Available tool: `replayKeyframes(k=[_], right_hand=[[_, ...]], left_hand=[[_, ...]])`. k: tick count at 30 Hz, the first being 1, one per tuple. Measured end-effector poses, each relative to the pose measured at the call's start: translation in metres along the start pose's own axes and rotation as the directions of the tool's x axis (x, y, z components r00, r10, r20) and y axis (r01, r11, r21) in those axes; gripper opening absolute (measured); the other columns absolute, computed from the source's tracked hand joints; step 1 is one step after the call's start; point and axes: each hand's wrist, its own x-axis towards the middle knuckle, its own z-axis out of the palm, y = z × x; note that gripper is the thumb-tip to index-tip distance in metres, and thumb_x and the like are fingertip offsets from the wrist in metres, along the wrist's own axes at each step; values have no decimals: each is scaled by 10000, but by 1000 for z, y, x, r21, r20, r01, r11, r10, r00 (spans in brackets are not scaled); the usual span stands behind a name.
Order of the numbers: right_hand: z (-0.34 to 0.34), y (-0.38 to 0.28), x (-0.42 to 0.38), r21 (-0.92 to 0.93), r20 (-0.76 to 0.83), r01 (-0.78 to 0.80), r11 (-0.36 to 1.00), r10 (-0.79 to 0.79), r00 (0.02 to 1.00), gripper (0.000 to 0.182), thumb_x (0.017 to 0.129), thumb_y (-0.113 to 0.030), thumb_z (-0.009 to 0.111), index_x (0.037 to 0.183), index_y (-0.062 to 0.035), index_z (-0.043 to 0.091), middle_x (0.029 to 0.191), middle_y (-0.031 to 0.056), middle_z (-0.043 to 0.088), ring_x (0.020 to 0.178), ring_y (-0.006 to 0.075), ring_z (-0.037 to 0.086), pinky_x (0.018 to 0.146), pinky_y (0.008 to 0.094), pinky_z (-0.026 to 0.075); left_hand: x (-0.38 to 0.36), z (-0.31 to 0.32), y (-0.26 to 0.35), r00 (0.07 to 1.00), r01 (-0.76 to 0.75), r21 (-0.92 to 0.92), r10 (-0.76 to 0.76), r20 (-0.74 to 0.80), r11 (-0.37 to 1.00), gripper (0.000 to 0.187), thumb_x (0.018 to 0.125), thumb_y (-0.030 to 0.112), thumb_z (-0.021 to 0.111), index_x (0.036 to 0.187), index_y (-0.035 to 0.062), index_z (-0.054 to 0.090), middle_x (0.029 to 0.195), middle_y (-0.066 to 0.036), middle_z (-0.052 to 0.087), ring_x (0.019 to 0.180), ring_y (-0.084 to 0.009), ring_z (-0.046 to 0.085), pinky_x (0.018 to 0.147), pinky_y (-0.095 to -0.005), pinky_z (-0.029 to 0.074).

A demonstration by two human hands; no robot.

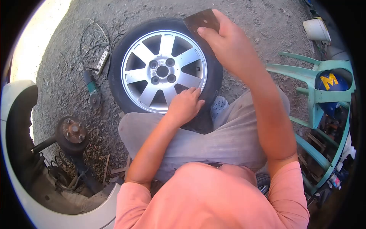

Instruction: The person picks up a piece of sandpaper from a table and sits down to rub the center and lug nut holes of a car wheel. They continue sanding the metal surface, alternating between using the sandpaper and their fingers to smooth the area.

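Observation:
A silver alloy wheel (166,39) with a black tyre (116,82) lies flat on the ground in front of me, its face up. My left hand (186,104) rests on the near edge of the wheel, fingers stretched out and holding nothing. Above the wheel's far right side, my right hand (225,40) is closed on a dark brown flat piece (199,22), roughly square, with a small pale spot on it. Its exact kind does not show. The thumb lies on top of the piece; the other fingers are mostly hidden.
An angle grinder (91,87) and a white power strip (102,62) lie left of the wheel. A car fender (17,152) surrounds a bare wheel hub (72,131) at left. At right are a green plastic chair (314,97), a blue helmet (331,87) and a white bucket (316,30).

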Motion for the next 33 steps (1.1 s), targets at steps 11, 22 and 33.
replayKeyframes(k=[11,22,33], right_hand=[[56,34,82,-132,295,82,988,-40,955,361,949,-228,630,1233,-6,627,1107,231,721,991,356,695,875,463,531],[73,53,139,87,304,-1,996,-26,952,346,893,-209,572,1134,18,673,1057,288,737,1029,446,713,905,532,539],[110,136,183,481,367,-289,828,110,924,295,873,-134,684,1129,12,672,1018,159,733,917,272,708,802,402,543]], left_hand=[[5,5,-38,827,452,-80,-450,-337,889,354,966,237,686,1241,30,605,1161,-212,668,1055,-417,671,900,-504,545],[67,-18,-55,639,754,1,-734,-229,656,731,933,213,534,1626,86,342,1162,-310,710,1075,-473,693,937,-532,531],[49,2,-17,663,677,-111,-669,-335,727,513,991,286,574,1454,66,573,1177,-188,685,1105,-378,668,949,-492,522]])
